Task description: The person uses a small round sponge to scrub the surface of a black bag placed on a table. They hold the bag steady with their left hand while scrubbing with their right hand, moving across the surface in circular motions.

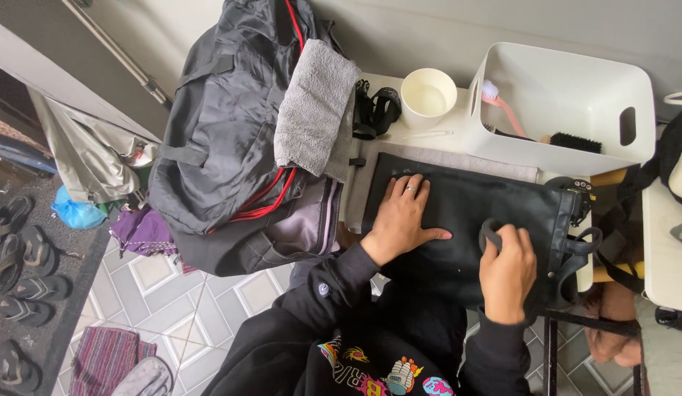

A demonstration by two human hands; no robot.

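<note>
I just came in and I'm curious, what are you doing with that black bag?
A person in a black sweatshirt is bent over a flat black leather bag lying on a pale towel on a small table. The left hand presses flat on the bag, holding it down. The right hand grips a dark grey cloth against the bag's surface. Behind sit a white plastic tub holding brushes, a cream cup and a folded grey towel draped over a dark duffel bag.

White table (458,121), crowded.
It held a black bag (465,213) on a towel (502,163), cup (428,97), bin (568,110), duffel (231,139) at upper left.
</note>
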